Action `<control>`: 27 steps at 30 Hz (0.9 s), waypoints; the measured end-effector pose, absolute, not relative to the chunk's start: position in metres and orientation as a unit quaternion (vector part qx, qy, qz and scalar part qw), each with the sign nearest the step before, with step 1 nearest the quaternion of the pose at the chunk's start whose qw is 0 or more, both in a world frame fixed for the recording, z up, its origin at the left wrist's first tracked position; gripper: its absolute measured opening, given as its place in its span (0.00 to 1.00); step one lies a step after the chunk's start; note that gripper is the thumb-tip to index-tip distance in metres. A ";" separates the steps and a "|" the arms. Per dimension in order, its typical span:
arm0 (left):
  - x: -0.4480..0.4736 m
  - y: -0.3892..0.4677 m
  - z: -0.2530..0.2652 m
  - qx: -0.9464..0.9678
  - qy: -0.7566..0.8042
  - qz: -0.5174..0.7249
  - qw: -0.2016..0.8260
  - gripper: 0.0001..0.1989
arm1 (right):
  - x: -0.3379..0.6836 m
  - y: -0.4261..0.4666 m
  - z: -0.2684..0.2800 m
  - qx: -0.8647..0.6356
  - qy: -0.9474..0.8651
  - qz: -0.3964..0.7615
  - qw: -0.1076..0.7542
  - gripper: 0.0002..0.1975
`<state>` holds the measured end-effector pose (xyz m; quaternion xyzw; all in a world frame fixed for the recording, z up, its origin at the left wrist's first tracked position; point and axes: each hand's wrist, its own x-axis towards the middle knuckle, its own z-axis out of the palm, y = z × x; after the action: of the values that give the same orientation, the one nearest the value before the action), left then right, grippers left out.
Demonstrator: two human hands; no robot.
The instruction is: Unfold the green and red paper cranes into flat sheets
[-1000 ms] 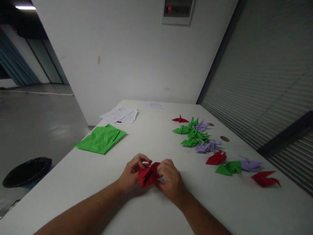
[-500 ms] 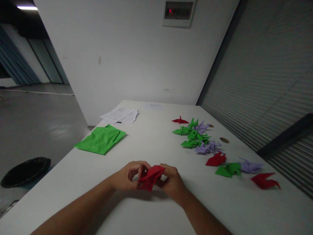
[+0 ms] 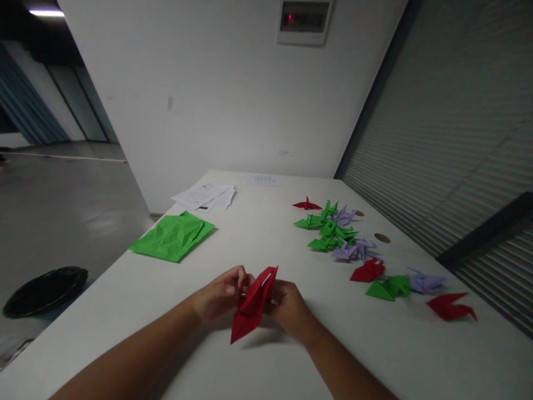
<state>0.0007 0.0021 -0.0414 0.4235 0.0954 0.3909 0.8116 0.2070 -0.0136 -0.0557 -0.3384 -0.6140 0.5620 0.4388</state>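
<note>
A folded red origami paper [image 3: 253, 306] is held above the near part of the white table [image 3: 258, 239], its long pointed shape tilted from lower left to upper right. My left hand [image 3: 222, 294] is closed on its left side, with bent fingers partly behind the paper. On the other side, my right hand [image 3: 288, 304] pinches the right edge; the paper hides some of its fingertips. To the right lie folded paper cranes, among them a red crane [image 3: 368, 270], a green crane [image 3: 390, 288] and a purple crane [image 3: 427, 281].
Green paper sheets [image 3: 172, 238] lie crumpled at the table's left edge, with printed papers [image 3: 206, 196] behind them. Several more cranes [image 3: 333, 229] cluster at the back right. A black-lined bin [image 3: 45, 291] stands on the floor at left. Window blinds [image 3: 453, 133] border the right side.
The red paper has been turned between my hands: its long pointed face now shows, one tip pointing down left. My left fingers have shifted on it. The cranes lie as before.
</note>
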 end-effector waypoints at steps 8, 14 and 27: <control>0.001 0.002 -0.048 0.377 0.198 0.366 0.828 0.14 | 0.208 -0.011 -0.058 -0.334 -0.589 0.595 0.433 0.13; 0.000 0.001 -0.055 0.373 0.197 0.299 0.856 0.24 | 0.207 -0.014 -0.051 -0.349 -0.611 0.580 0.410 0.10; -0.001 0.007 -0.060 0.390 0.213 0.302 0.843 0.21 | 0.210 -0.009 -0.056 -0.367 -0.614 0.563 0.415 0.13</control>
<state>-0.0014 0.0069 -0.0602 0.3901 0.2130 0.3023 0.8432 0.2098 -0.0093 -0.0557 -0.3669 -0.6136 0.5627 0.4151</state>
